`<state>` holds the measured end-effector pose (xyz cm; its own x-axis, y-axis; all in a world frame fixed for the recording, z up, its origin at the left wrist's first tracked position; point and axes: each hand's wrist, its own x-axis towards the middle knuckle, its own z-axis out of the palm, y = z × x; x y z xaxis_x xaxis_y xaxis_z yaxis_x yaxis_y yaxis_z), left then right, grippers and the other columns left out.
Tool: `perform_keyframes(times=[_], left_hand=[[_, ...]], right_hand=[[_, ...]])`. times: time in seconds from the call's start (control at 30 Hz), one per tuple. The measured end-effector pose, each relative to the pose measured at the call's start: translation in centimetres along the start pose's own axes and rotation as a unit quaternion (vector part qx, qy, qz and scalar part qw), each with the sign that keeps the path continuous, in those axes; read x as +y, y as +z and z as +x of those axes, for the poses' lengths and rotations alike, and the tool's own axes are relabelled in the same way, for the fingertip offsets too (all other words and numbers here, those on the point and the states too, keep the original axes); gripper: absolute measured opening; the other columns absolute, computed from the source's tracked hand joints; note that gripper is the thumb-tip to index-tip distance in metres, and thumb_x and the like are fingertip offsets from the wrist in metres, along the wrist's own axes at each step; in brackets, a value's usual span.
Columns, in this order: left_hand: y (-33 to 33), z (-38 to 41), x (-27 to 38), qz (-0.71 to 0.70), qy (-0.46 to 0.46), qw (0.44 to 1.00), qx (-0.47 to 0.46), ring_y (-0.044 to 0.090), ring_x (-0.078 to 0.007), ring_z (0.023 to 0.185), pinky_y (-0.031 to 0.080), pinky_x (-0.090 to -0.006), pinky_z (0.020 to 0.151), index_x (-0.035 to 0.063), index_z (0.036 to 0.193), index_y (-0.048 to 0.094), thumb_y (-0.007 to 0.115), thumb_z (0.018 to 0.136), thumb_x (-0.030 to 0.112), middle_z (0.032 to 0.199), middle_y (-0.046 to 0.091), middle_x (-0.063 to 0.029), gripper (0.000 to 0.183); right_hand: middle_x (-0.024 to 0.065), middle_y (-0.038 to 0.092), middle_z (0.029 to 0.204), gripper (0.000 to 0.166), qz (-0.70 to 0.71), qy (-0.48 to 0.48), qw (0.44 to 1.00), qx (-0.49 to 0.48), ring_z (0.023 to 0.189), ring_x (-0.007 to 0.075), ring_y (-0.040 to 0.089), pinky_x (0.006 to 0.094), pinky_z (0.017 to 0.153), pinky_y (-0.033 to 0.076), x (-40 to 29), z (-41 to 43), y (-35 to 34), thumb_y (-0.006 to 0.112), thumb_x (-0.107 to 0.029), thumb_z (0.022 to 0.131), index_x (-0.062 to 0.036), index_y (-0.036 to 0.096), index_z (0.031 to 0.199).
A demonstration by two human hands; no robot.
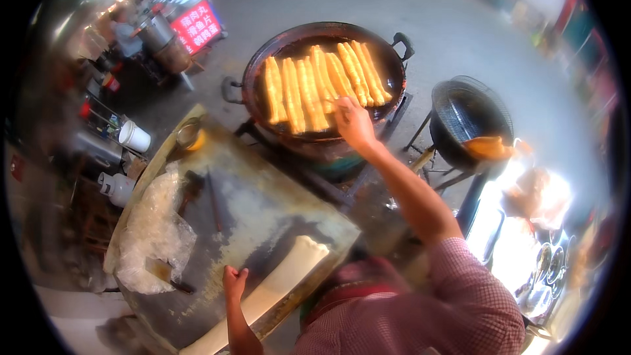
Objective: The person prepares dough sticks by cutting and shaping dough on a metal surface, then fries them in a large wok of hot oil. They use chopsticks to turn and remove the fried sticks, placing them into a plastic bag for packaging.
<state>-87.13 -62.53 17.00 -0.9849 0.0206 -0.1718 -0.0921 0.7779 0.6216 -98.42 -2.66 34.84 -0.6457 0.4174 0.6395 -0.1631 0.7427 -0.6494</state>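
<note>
Several long golden fried dough sticks (310, 91) lie side by side in the dark oil of a wide wok (251, 71). My right hand (352, 121) reaches over the wok's near side, fingers curled around what looks like a thin stick, mostly hidden and blurred, at the dough sticks' near ends. Above the metal-topped worktable (256, 202) my left hand (235, 281) is closed in a loose fist, with nothing visible in it. Beside it, a long pale strip of dough (276, 288) runs along the table's near edge.
Crumpled transparent plastic (153, 236), a flat-bladed tool (165, 273), a thin dark rod (213, 202) and a bowl (189, 135) lie on the worktable. A wire-mesh draining basket (468, 108) stands right of the wok. A gas cylinder (117, 188) and white bucket (134, 136) stand left.
</note>
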Motion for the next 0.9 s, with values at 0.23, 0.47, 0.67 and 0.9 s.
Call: perform_keyframes(times=[0.23,0.47,0.67,0.9], left_hand=[[0.3,0.3,0.3,-0.009,0.025,1.0,0.007,0.053,-0.0259,0.066,0.047,-0.0392,0.065,0.0045,0.085,0.047,0.083,0.08,0.024,0.073,0.054,-0.0107,0.041],[0.1,0.0,1.0,-0.035,-0.001,0.999,0.006,0.052,-0.0239,0.067,0.046,-0.0381,0.065,0.0047,0.085,0.047,0.084,0.08,0.024,0.073,0.054,-0.0094,0.041],[0.0,0.2,1.2,0.004,-0.022,1.0,0.009,0.052,-0.0219,0.068,0.046,-0.0375,0.065,0.005,0.084,0.048,0.084,0.081,0.027,0.073,0.054,-0.0083,0.042],[0.1,0.9,0.1,-0.014,-0.045,0.999,0.001,0.052,-0.0224,0.068,0.047,-0.0375,0.066,0.0049,0.084,0.05,0.084,0.081,0.028,0.074,0.055,-0.0079,0.041]], right_hand=[[0.0156,0.062,0.09,0.009,-0.085,-0.084,0.993,-0.017,0.082,0.0377,0.064,0.0447,0.072,0.051,3.7,-0.5,-3.0,0.065,-0.004,0.093,-0.0053,0.059,0.1],[0.0126,0.073,0.093,0.009,0.131,0.113,0.981,0.083,0.078,0.0188,0.072,0.0303,0.069,0.055,8.1,2.7,-5.7,0.066,-0.005,0.097,-0.0007,0.069,0.103],[0.0127,0.074,0.085,0.012,0.038,0.153,0.973,0.167,0.077,0.0196,0.072,0.0333,0.072,0.054,9.3,3.9,-6.6,0.065,-0.014,0.099,-0.0023,0.07,0.102],[0.0212,0.067,0.094,0.007,-0.033,0.066,0.993,0.089,0.081,0.0409,0.068,0.0436,0.072,0.054,9.7,3.9,-5.4,0.063,-0.011,0.096,-0.0041,0.065,0.097]])
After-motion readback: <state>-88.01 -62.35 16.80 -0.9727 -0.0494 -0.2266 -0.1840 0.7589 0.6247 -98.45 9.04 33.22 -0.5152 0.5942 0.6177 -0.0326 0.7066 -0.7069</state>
